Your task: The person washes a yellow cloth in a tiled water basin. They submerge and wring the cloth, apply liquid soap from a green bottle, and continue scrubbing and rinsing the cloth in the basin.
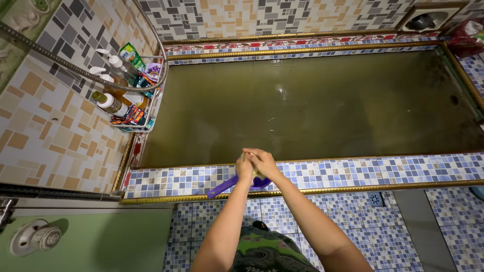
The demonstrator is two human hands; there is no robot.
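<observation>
— What fills the frame?
— A tiled water basin across the upper middle, and a wire rack of bottles at upper left.
— And the hands?
— Low centre, over the mosaic ledge: the left hand and right hand press together, clasped.
— The purple dipper?
— On the ledge directly beneath them, handle pointing lower left.

Blue mosaic-tiled ledge along the water tank, a purple dipper on it.
</observation>
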